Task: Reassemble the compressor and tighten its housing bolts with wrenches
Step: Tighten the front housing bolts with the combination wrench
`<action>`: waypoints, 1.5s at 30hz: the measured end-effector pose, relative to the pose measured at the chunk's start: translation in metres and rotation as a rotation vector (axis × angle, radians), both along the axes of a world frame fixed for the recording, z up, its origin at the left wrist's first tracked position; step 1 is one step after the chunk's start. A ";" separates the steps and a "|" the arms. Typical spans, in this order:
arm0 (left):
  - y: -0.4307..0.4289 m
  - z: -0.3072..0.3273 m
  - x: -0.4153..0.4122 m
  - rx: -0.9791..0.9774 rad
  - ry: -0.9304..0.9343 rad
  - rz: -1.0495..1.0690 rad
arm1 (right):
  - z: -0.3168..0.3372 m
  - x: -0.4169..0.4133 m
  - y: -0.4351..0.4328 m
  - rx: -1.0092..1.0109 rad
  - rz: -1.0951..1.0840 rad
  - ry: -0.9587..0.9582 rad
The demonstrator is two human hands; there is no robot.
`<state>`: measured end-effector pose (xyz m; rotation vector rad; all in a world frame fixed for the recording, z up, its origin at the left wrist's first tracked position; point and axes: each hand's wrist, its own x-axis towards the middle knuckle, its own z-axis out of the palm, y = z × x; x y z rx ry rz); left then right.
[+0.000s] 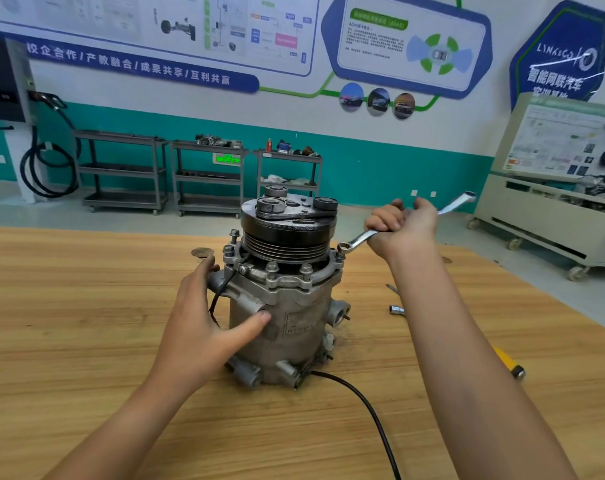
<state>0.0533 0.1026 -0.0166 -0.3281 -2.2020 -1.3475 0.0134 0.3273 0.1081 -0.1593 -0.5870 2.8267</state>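
Observation:
A grey metal compressor stands upright on the wooden table, its black pulley on top. Several housing bolts ring the flange below the pulley. My left hand wraps the compressor's left side, thumb across the front of the body and fingers round the back. My right hand grips a silver ring wrench by its middle. The wrench's ring end sits at the bolt on the flange's right edge, and its other end sticks up to the right.
A black cable runs from the compressor's base toward the table's near edge. A socket piece and a yellow-handled tool lie on the table to the right. Shelving carts and a wheeled training console stand beyond.

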 end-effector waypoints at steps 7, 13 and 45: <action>0.000 0.000 0.001 -0.008 0.000 -0.008 | 0.003 -0.019 -0.006 0.188 0.170 -0.115; 0.000 0.001 -0.001 0.004 -0.002 0.000 | -0.005 -0.025 -0.004 0.181 0.270 -0.145; 0.001 -0.002 0.000 0.117 0.009 -0.049 | -0.067 0.056 -0.095 1.067 -0.794 0.496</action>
